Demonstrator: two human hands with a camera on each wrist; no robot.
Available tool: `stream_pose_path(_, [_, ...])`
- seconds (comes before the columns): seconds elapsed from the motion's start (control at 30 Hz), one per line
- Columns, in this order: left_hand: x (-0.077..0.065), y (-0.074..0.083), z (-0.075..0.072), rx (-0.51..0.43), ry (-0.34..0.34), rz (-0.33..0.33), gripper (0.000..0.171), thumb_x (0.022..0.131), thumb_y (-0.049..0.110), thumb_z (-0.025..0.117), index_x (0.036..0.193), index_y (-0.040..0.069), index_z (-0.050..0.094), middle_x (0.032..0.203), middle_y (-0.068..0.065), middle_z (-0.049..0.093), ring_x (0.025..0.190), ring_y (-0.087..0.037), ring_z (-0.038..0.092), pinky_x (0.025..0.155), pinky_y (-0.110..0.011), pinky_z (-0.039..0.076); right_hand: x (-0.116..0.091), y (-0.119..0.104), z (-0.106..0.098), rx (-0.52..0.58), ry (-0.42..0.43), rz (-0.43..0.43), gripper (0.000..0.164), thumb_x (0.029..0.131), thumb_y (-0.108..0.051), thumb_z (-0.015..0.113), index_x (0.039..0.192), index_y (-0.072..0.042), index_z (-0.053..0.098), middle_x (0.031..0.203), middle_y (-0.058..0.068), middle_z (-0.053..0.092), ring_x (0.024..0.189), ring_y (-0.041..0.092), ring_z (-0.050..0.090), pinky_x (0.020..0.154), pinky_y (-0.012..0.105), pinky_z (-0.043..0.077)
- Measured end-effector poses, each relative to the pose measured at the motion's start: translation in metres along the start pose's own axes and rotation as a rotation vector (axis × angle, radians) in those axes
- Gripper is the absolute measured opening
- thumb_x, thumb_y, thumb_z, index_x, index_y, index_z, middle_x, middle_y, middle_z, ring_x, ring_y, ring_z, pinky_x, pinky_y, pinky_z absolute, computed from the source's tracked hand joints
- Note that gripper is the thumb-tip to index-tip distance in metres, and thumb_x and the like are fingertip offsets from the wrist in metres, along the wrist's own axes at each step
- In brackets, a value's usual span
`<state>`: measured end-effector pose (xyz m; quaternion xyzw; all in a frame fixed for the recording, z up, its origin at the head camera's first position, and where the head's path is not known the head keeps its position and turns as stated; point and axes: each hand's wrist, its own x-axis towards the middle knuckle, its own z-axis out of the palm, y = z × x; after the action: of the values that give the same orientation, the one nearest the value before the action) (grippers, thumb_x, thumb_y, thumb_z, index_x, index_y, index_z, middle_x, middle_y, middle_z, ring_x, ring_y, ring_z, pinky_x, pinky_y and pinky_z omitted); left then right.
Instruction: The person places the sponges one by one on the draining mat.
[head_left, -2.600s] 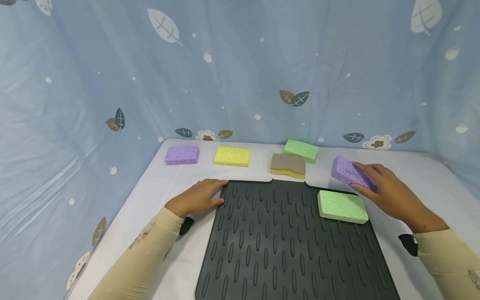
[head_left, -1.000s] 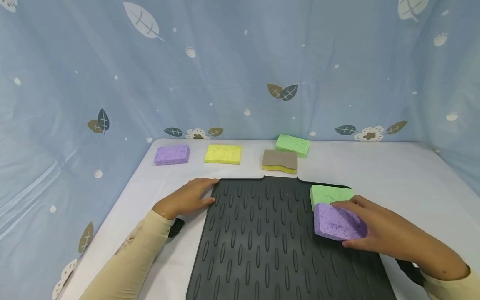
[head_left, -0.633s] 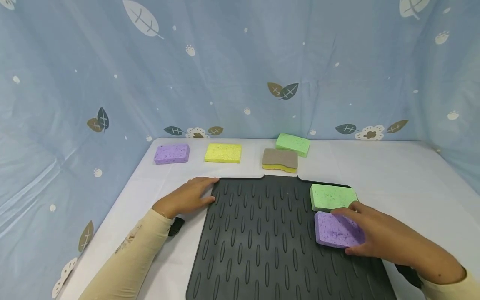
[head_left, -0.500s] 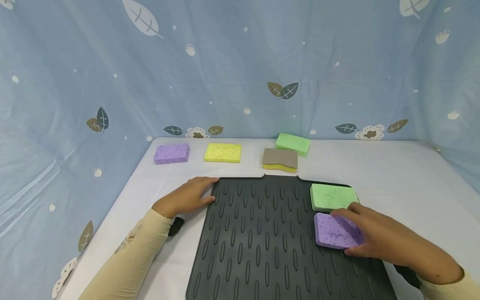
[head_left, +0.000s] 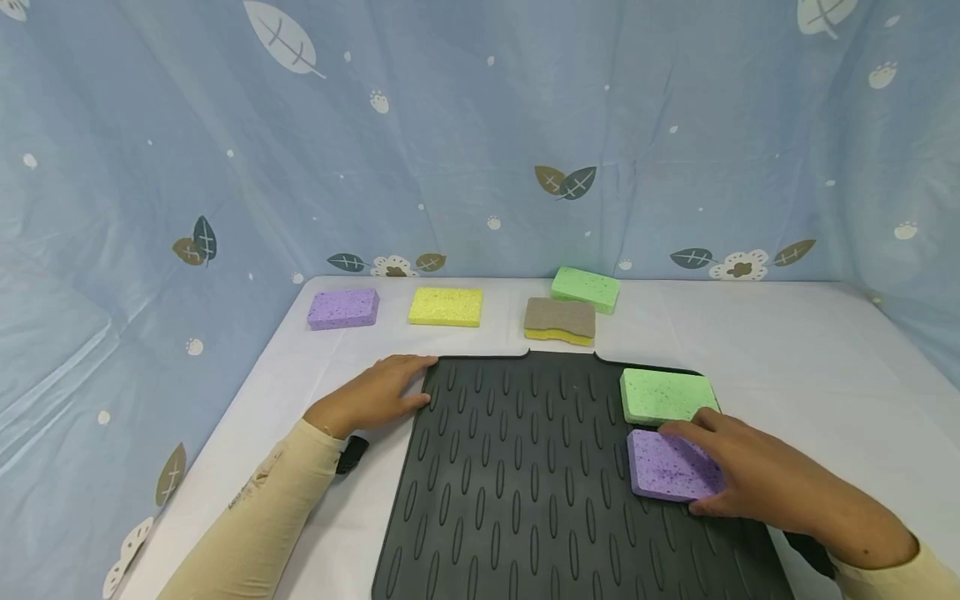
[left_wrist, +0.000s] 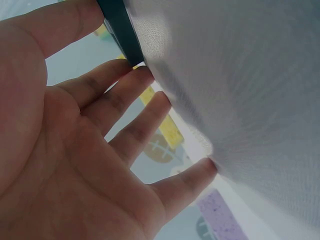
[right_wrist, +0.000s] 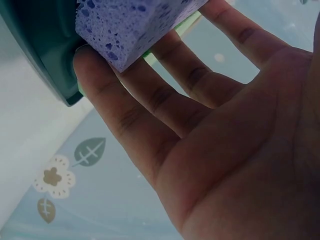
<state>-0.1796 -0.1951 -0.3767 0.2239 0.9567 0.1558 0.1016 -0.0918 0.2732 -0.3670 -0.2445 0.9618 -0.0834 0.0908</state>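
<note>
My right hand (head_left: 757,479) holds a purple sponge (head_left: 671,467) by its right end, thumb on the near side and fingers on the far side. The sponge lies on the right part of a dark ribbed mat (head_left: 525,483), just in front of a green sponge (head_left: 663,396). In the right wrist view the pitted purple sponge (right_wrist: 125,27) sits against the fingertips. My left hand (head_left: 371,396) rests at the mat's back left corner, thumb and fingertips touching its edge. The left wrist view shows that hand (left_wrist: 85,130) with its fingers stretched out onto the white cloth.
Behind the mat stand another purple sponge (head_left: 342,309), a yellow sponge (head_left: 446,307), a brown-topped yellow scouring sponge (head_left: 559,320) and a green sponge (head_left: 586,289) behind it. A blue patterned curtain (head_left: 480,125) hangs along the back and left of the white-covered table (head_left: 825,358).
My right hand has brought the purple sponge from beyond the mat's back right corner onto the mat, then slid it slightly nearer, away from the green one. The left hand stays at the corner.
</note>
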Motion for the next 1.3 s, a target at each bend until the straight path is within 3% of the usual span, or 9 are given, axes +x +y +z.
stream_pose_path(0.67, [0.002,0.0,0.002,0.011,-0.001,0.006,0.061,0.099,0.027,0.062,0.153,0.007,0.04,0.154,-0.018,0.045,0.144,-0.038,0.039,0.119,-0.057,0.031,-0.001,-0.004,0.002,-0.049,0.032,0.01,0.089,0.057,-0.044,0.095,0.135,-0.024,0.058,0.108,-0.004,0.056,0.086,0.007,0.051,0.068,0.031,0.054])
stream_pose_path(1.0, [-0.001,0.0,0.0,0.003,0.007,0.018,0.061,0.099,0.026,0.063,0.152,0.006,0.041,0.153,-0.017,0.046,0.144,-0.038,0.039,0.118,-0.057,0.033,-0.005,-0.008,-0.006,-0.031,0.05,0.04,0.092,0.06,-0.073,0.08,0.135,-0.023,0.061,0.118,0.003,0.062,0.1,0.02,0.061,0.076,0.046,0.057])
stream_pose_path(1.13, [0.0,-0.001,0.001,0.0,0.011,0.019,0.06,0.099,0.026,0.063,0.152,0.006,0.041,0.153,-0.017,0.046,0.144,-0.038,0.039,0.119,-0.057,0.031,-0.007,-0.013,-0.014,-0.044,0.152,-0.016,0.076,0.072,-0.07,0.075,0.133,-0.025,0.063,0.116,-0.003,0.062,0.099,0.015,0.061,0.075,0.041,0.057])
stream_pose_path(1.3, [-0.002,-0.001,0.002,-0.005,-0.001,0.0,0.061,0.099,0.027,0.063,0.153,0.007,0.04,0.154,-0.017,0.045,0.145,-0.038,0.038,0.119,-0.058,0.029,0.003,-0.023,-0.029,-0.079,0.328,-0.136,0.06,0.082,-0.051,0.078,0.133,-0.023,0.063,0.118,-0.002,0.062,0.101,0.016,0.063,0.076,0.041,0.058])
